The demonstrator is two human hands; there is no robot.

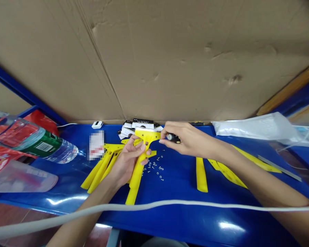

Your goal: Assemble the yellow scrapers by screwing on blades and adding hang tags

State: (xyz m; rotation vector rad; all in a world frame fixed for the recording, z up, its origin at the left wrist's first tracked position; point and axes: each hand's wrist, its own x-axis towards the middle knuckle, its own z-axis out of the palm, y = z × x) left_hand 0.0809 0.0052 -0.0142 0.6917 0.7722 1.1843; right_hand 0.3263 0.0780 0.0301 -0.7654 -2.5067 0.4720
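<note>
My left hand (pixel 130 159) is wrapped around the neck of a yellow scraper (pixel 136 171), its wide head up and its handle pointing down toward me. A metallic strip runs along the head's top edge. In my right hand (pixel 181 135) sits a screwdriver (pixel 173 138) with a dark handle and a pale round end. The thumb and index fingertips of that hand meet at the right end of the scraper head; whether they pinch something small there is hidden. Loose small screws and nuts (pixel 154 166) are scattered on the blue table (pixel 170 192) below.
Several yellow scraper parts (pixel 103 168) lie at left, with another handle (pixel 202 175) and curved pieces (pixel 229 171) at right. Printed cards (pixel 142 123) are at the back. A bottle (pixel 43 140) and plastic tub (pixel 23 176) stand left. A white cable (pixel 170 203) crosses the foreground.
</note>
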